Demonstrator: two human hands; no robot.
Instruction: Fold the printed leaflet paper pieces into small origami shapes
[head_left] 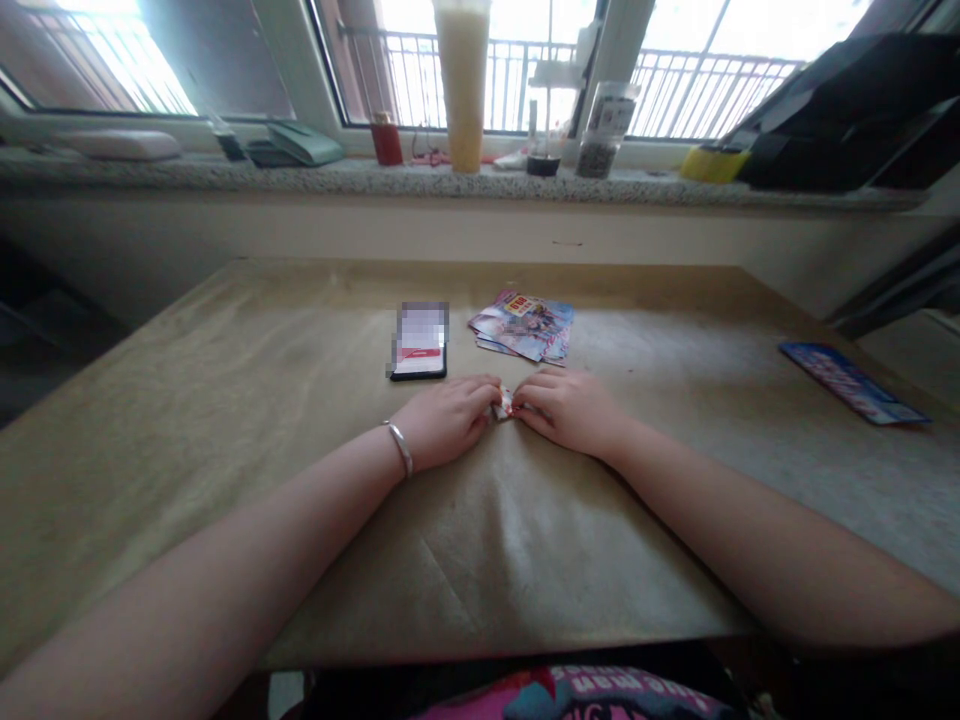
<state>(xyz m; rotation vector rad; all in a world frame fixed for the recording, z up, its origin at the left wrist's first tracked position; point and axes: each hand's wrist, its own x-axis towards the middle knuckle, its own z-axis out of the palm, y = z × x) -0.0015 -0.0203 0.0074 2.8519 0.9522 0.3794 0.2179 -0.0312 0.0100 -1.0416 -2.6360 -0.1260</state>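
Observation:
A small piece of printed paper (504, 404), whitish with red marks, lies between my two hands on the table. My left hand (450, 412), with a silver bracelet (400, 448) on its wrist, has its fingers closed on the left side of the piece. From the other side, my right hand (564, 405) pinches the right edge. Fingers cover much of it, so its full shape cannot be seen. Just beyond my hands sits a loose stack of colourful printed sheets (525, 325). A phone (420, 345), its screen blurred, lies beyond my left hand.
The table (187, 420) has a tan cover, creased near me. A blue printed packet (851, 383) lies at the right. On the granite windowsill (330, 180) stand a tall yellowish cup (463, 90), a red jar (386, 140), a clear container (601, 130) and a black bag (840, 115).

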